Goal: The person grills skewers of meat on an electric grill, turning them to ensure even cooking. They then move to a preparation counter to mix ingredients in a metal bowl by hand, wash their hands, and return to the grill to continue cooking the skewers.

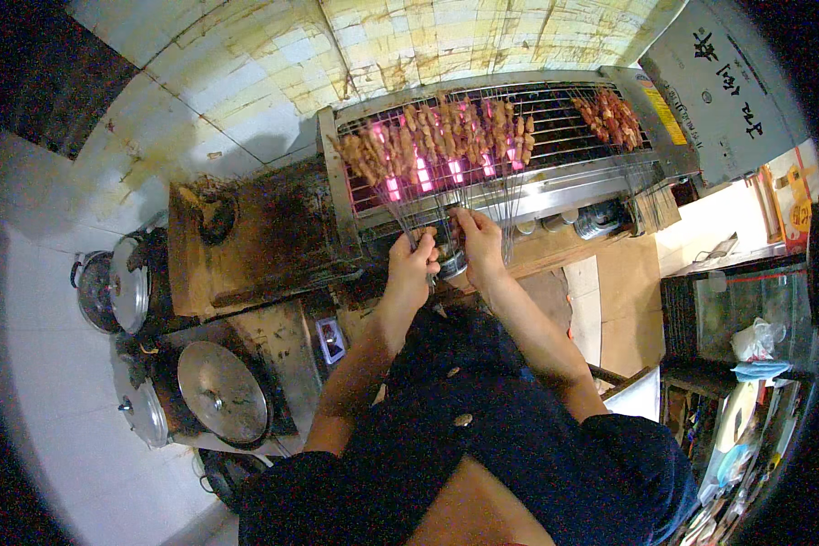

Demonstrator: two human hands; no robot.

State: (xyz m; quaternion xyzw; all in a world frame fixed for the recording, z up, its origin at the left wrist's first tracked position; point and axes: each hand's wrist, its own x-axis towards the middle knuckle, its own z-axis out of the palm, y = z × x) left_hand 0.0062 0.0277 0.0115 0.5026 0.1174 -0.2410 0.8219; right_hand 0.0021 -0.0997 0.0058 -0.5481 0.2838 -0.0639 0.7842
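Observation:
A long metal grill [553, 188] with glowing elements runs in front of me. Many browned meat skewers [443, 130] lie across the left and middle of its grate, their thin metal ends towards me. My left hand [413, 256] is closed around a bunch of skewer ends from the leftmost group. Beside it, my right hand [476, 235] pinches skewer ends near the grill's front edge; just which ones is hard to tell. A separate cluster of redder meat skewers [609, 119] rests at the grill's right end.
Metal containers [597, 220] stand under the grill's front edge. Left are a stained board [266, 232], a large round lid [223, 394] and lidded pots [130, 283]. A phone-like device [330, 340] lies near my left forearm. A cardboard box [723, 89] with writing stands at the right end.

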